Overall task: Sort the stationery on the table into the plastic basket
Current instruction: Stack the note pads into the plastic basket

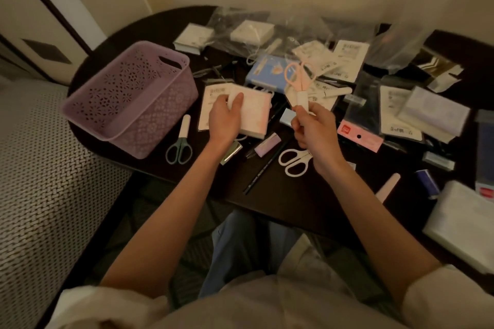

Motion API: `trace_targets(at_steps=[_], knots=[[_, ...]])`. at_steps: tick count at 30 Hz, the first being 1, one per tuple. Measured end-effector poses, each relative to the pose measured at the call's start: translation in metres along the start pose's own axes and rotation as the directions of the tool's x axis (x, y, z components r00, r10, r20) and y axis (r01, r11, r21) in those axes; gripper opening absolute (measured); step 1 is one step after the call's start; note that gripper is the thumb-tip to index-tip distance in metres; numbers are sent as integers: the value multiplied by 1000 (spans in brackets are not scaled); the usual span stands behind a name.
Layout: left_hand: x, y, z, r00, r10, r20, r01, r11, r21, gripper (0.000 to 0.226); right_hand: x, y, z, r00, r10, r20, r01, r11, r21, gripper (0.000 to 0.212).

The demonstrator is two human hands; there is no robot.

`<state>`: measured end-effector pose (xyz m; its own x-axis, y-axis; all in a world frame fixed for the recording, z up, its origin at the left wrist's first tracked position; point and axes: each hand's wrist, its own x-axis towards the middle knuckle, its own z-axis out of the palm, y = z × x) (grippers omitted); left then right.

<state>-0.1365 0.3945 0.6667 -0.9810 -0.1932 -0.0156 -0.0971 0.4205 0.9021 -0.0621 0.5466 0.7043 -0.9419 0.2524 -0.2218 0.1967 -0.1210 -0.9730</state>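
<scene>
The dark table [302,195] is messy, the basket [128,104] sits bare at its left edge, and the left hand [224,117] grips a pad [254,112] while the right hand [312,125] pinches pink scissors [299,80] by the capped tip — they might slip and fall — too loose.

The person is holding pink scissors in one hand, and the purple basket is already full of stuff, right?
Not quite. The head view shows the purple basket holds nothing yet; its inside is bare. The rest is right: the right hand holds the pink scissors up by their capped blades.
</scene>
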Motion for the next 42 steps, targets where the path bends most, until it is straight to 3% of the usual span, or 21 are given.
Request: trace_targets(at_steps=[12,15,19,23,28,31,33,36,40,42], knots=[[-3,10,-3,998,-5,63,-4,989,146,30,2,7,-18,1000,3,-18,-5,997,-81,19],[-6,9,-8,999,26,44,-32,990,138,11,3,12,-23,999,35,-2,-35,988,-148,18],[-8,9,-13,1000,21,18,-23,990,138,26,9,19,-27,1000,17,11,-13,949,-315,18],[-3,9,-12,996,-11,87,-5,982,190,41,12,22,-32,997,-81,-13,60,825,-561,22],[0,18,-7,986,-44,159,-2,961,276,65,2,15,-39,987,-152,58,118,422,-899,40],[1,22,-7,991,-31,130,-8,957,290,69,-2,7,-42,981,-188,48,105,304,-947,40],[1,26,-8,997,-6,83,-15,968,250,71,1,1,-42,980,-182,76,134,338,-931,39],[-1,37,-9,998,68,13,-69,982,176,66,9,-4,-40,977,-178,118,195,515,-835,37],[-6,57,-3,998,63,-12,-63,998,-9,54,15,-10,-33,989,-129,69,147,860,-489,43],[-10,67,2,998,25,59,-16,988,-154,42,17,-14,-34,994,-94,61,108,944,-311,46]])
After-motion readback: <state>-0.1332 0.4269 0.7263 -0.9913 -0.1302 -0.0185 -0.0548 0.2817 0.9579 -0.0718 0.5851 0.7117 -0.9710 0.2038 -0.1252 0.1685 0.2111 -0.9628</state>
